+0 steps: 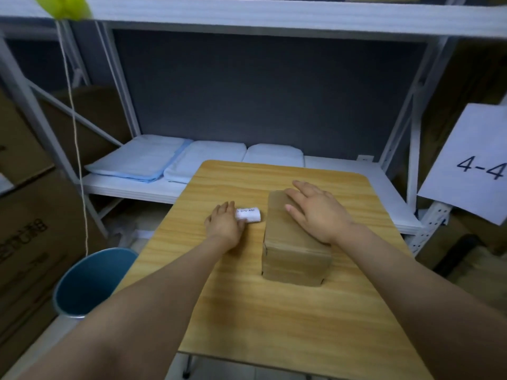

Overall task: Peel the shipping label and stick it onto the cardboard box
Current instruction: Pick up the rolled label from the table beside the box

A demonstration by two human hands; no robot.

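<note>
A sealed brown cardboard box [293, 253] stands on the small wooden table [274, 325], right of centre. My right hand [312, 209] lies flat on the box's top, fingers spread toward the far end. Left of the box lies a curled white shipping label [251, 214] with black print. My left hand [225, 223] rests on the table at the label's left end, thumb and fingers closed around that end; the part under the hand is hidden.
A blue waste bin [87, 281] stands on the floor left of the table. Behind the table is a white metal shelf [343, 171] with folded pale cloths [142, 157]. Cardboard cartons [30, 229] stack at left. A paper sign reading 4-4 [474, 163] hangs at right.
</note>
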